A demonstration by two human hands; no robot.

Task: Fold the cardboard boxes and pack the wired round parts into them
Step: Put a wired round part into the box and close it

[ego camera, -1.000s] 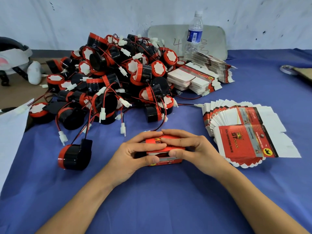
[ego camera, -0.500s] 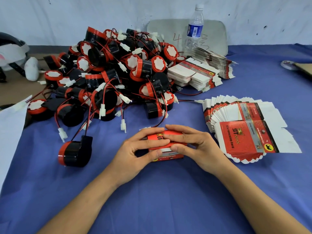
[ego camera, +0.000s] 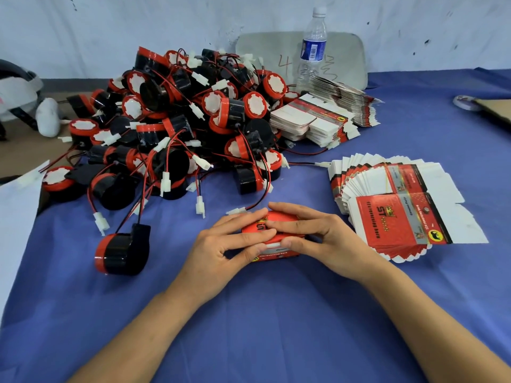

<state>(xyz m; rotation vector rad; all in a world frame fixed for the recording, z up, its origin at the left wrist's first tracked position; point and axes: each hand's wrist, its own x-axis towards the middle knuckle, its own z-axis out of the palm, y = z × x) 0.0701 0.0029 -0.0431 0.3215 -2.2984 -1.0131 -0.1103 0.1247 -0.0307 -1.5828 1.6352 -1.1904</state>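
A blue cloth [ego camera: 276,322] covers most of the work surface; at the far left a strip of bare brown tabletop [ego camera: 19,150] shows, and a white sheet [ego camera: 13,233] overlaps the cloth's left edge. A scuffed pale wall [ego camera: 124,26] closes the back. A grey board [ego camera: 351,56] leans against it, with a clear water bottle [ego camera: 312,48] standing in front.

A large pile of wired round parts [ego camera: 193,120], black with red bands, fills the back left of the cloth. One loose round part [ego camera: 121,252] lies apart from it, nearer the person. Banded stacks of flat boxes [ego camera: 318,120] sit by the bottle, and a fanned stack of flat boxes [ego camera: 401,217] lies at the right.

The folded red box [ego camera: 279,239] rests on the cloth at the centre, between the loose part and the fanned stack. The left hand [ego camera: 221,252] and the right hand [ego camera: 326,241] both grip it, fingers curled over its top and thumbs pressed against its near side.

Compared with a second ago, little differs: the hands keep the same hold, the box stays in the same spot, and the pile, loose part and stacks have not moved.
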